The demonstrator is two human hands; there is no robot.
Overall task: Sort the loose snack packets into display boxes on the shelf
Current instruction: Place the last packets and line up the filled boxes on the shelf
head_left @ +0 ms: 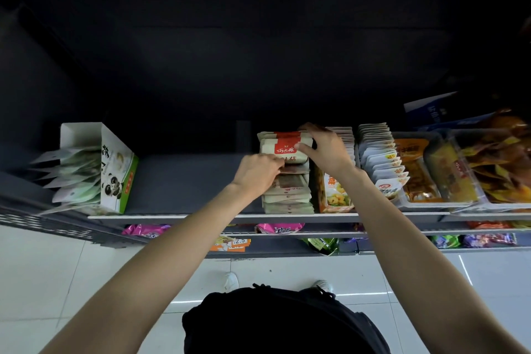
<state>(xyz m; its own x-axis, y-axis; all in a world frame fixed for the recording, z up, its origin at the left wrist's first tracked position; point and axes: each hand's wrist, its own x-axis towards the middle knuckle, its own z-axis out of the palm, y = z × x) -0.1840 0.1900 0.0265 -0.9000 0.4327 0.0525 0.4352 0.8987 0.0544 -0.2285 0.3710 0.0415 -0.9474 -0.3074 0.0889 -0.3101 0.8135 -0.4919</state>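
**Both hands on the beige packets at the middle of the shelf**

The dark shelf (184,181) runs left to right, with more snack shelves below it. At its right end clear trays (448,204) hold orange and yellow snacks, and next to them a row of white packets (379,158) stands on edge. At the left a panda box (115,169) holds pale green packets, fanned out of its open side. In the middle a row of beige packets (287,195) runs from near to far. The right hand (324,149) grips the red-banded packets (284,146) at the far end, probably to keep them upright. The left hand (258,172), fingers curled, pinches a packet just nearer, seemingly tucking it into line.
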